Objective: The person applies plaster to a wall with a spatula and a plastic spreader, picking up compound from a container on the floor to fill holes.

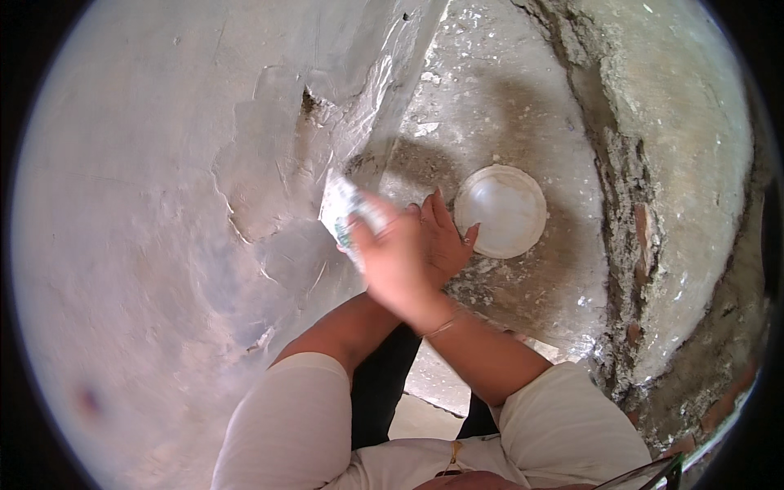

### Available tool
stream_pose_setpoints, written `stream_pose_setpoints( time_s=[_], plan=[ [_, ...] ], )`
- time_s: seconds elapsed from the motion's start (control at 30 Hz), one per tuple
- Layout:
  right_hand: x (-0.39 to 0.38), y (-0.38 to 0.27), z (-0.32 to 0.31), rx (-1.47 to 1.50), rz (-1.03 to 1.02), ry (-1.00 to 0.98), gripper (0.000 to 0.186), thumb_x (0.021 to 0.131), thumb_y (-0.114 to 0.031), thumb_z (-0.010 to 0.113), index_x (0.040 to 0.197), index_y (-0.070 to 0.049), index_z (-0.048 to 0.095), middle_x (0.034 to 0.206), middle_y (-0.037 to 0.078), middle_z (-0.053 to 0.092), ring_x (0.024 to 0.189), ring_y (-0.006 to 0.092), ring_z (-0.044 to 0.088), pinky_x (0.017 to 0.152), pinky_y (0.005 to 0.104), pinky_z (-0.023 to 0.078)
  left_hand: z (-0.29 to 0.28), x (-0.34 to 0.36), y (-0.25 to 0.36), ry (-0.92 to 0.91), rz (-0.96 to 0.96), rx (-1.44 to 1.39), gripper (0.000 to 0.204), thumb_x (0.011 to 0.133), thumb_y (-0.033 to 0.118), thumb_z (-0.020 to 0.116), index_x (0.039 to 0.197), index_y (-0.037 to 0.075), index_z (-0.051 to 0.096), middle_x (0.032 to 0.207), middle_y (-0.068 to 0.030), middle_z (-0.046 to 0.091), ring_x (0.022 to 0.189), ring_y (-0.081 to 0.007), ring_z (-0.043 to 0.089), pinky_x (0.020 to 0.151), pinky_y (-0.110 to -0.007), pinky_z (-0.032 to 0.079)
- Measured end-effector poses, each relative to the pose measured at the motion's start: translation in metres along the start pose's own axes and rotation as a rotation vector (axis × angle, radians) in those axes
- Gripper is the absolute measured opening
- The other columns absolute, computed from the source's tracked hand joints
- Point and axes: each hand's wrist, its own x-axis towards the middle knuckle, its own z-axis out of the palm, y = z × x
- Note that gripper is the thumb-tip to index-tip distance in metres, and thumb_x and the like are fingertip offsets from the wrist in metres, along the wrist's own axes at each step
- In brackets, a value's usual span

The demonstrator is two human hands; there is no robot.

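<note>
My forearms cross, the right one over the left. My right hand (pixel 398 255) is blurred by motion and closed around a flat white piece with green marks (pixel 336 206). It may be a folded plastic packet; its kind is too smeared to tell. That piece is held beside the plastered wall surface on the left. My left hand (pixel 447 247) passes beneath the right wrist, its visible fingers stretched out and apart. Its thumb lies by the near left rim of a round white tub or lid (pixel 505 214). Whether they touch I cannot tell.
A grey plastered wall (pixel 147 204) fills the left, with a rough, cracked patch (pixel 314 122) in it. White specks dot the concrete ledge (pixel 523 106) under the tub. Along the right runs a deep broken crack (pixel 625 188) with exposed brick. My knees are close below.
</note>
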Motion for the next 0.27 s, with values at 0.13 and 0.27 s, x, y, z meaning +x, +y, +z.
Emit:
stream_pose_setpoints(
  time_s=[0.13, 0.27],
  plan=[
    [0.014, -0.016, -0.098, 0.747, 0.078, -0.087, 0.027, 0.086, -0.002, 0.057, 0.111, 0.009, 0.058, 0.105, 0.017, 0.066, 0.095, 0.0268, 0.067, 0.086, 0.0440, 0.056, -0.002, 0.002, -0.002, -0.042, 0.241, 0.052, 0.073, 0.080, 0.030, 0.065, 0.134, -0.006, 0.033, 0.131, -0.0261, 0.040, 0.126, -0.0384, 0.037, 0.099, -0.051, 0.033],
    [-0.008, -0.030, -0.151, 0.852, 0.138, 0.080, 0.030, 0.085, -0.002, 0.057, 0.113, 0.010, 0.058, 0.108, 0.019, 0.065, 0.098, 0.0298, 0.066, 0.091, 0.0448, 0.053, -0.037, -0.007, 0.036, -0.009, -0.064, -0.151, 0.072, 0.079, 0.025, 0.065, 0.134, -0.008, 0.031, 0.128, -0.0272, 0.039, 0.121, -0.0405, 0.039, 0.096, -0.050, 0.034]
  ],
)
